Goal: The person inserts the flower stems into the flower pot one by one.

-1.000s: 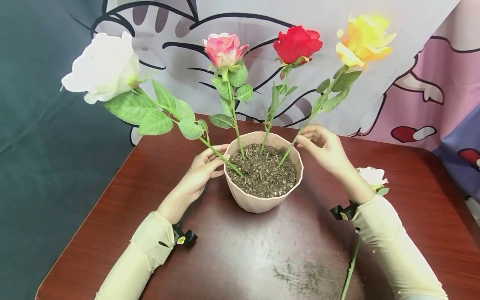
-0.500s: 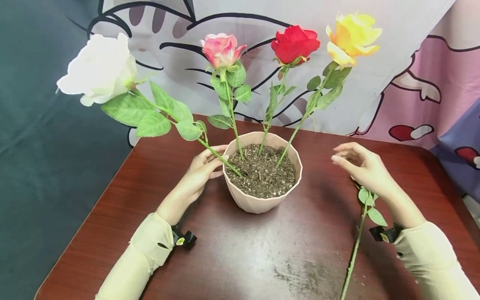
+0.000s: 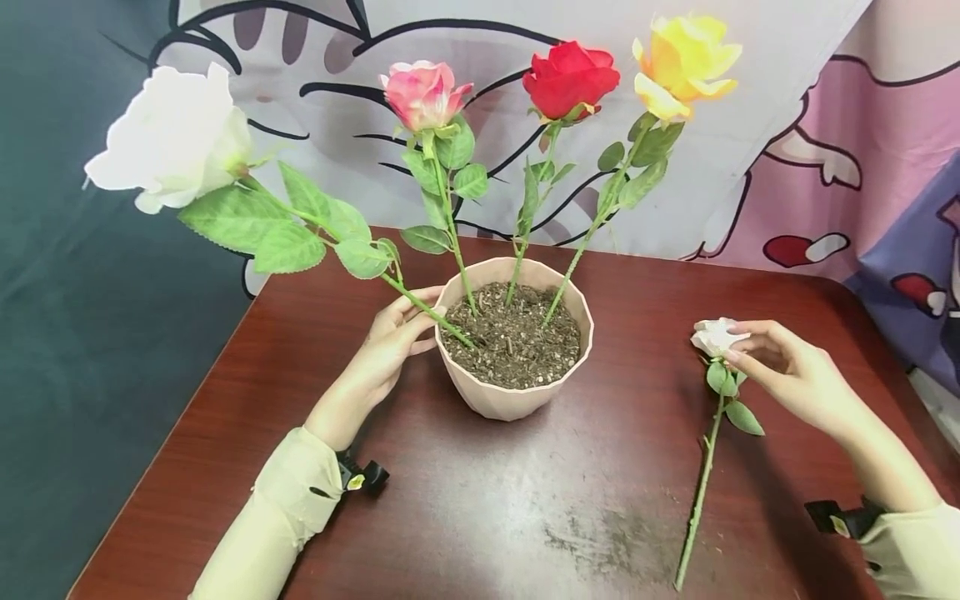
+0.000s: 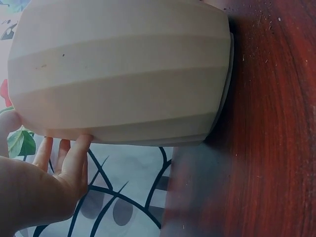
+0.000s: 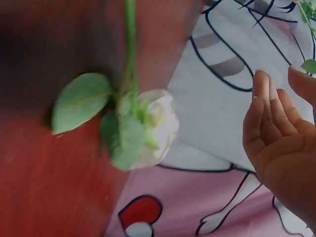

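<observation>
My left hand (image 3: 386,350) rests against the left side of a pale pink flowerpot (image 3: 510,404), its thumb at the rim. In the left wrist view, fairly straight fingers (image 4: 74,163) touch the pot's outer wall. Soil (image 3: 517,350) fills the pot, and in it stand a large white rose (image 3: 176,137) leaning left, a pink rose (image 3: 426,96), a red rose (image 3: 572,82) and a yellow rose (image 3: 686,67). Over on the right, another white rose (image 3: 716,337) lies on the table. My right hand (image 3: 802,379) hovers beside its bloom, fingers loosely bent; the right wrist view shows them apart from the flower (image 5: 160,131).
The reddish-brown wooden table (image 3: 622,450) carries the pot and the lying rose. Loose soil crumbs (image 3: 600,537) are scattered near its front. A cartoon-printed cloth (image 3: 337,158) hangs behind, with a dark green cloth (image 3: 75,333) on the left.
My right hand has let go of the yellow rose's stem and moved right and down to the lying white rose. The yellow rose tilts a little more upright. My left hand stays at the pot.
</observation>
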Demonstrator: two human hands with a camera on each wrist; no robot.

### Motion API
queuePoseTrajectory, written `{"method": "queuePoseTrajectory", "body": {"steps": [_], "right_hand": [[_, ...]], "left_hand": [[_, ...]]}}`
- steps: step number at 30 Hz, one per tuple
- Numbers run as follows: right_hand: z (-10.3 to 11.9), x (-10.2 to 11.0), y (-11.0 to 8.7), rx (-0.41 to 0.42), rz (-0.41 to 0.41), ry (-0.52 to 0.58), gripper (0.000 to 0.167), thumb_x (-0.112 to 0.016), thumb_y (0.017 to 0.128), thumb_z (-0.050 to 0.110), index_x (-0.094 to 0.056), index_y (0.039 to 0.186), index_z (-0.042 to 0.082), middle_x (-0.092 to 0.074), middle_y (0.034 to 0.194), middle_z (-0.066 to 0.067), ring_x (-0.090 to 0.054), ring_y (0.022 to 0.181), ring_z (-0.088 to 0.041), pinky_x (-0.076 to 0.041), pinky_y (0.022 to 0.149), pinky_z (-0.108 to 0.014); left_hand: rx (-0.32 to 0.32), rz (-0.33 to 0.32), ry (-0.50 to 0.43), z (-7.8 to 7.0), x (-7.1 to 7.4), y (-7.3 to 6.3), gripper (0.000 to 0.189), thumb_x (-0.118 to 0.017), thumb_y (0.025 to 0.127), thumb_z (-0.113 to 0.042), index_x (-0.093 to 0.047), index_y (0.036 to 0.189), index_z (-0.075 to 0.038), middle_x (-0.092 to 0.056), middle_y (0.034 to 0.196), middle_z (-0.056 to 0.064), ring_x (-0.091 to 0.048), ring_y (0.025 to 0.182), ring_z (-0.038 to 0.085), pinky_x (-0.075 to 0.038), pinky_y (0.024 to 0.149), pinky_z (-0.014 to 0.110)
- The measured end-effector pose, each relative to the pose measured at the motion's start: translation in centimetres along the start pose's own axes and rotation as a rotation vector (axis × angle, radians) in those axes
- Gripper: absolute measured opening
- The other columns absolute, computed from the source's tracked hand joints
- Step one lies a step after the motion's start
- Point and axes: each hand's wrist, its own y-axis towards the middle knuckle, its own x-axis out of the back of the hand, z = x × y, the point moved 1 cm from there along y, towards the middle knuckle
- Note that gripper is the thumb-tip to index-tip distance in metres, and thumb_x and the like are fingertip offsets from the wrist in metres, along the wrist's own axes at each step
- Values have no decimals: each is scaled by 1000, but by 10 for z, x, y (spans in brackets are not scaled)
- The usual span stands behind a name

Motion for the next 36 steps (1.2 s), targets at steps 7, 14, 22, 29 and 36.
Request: {"method": "queuePoseTrajectory", "body": {"steps": [7,14,22,29,36], "right_hand": [[-16,9,-21,-50,11,-137,25,-70,84,19,-57,105,13,-60,82,22,-54,72,15,-37,58,-10],[-33,-3,-40,-183,115,-250,39,-71,81,38,-57,105,9,-64,81,1,-52,69,10,-40,54,-20],[-28,-31,-62,-239,367,-282,43,-73,77,42,-57,97,8,-63,73,5,-55,67,-6,-40,57,-25],[-20,-47,-70,-360,490,-171,37,-63,85,47,-57,79,11,-60,62,4,-54,58,-7,-39,52,-23],[-20,-53,-72,-396,476,-46,35,-65,86,40,-57,82,6,-60,64,1,-54,58,-9,-42,52,-24]], "left_hand": [[-13,-4,-6,-2,1,2,42,-55,93,-16,-48,134,-10,-49,135,7,-50,116,16,-47,90,36],[-8,0,-2,-3,1,3,42,-55,93,-16,-47,134,-11,-47,137,6,-49,117,17,-44,94,41],[0,0,-5,-3,0,4,42,-56,92,-15,-48,133,-10,-49,136,6,-49,117,16,-44,94,40],[8,4,-3,-2,-2,4,42,-55,93,-16,-48,134,-11,-48,136,4,-49,118,17,-44,94,39],[11,-9,6,0,0,2,42,-55,93,-16,-48,134,-10,-49,135,6,-50,115,16,-46,91,37]]}}
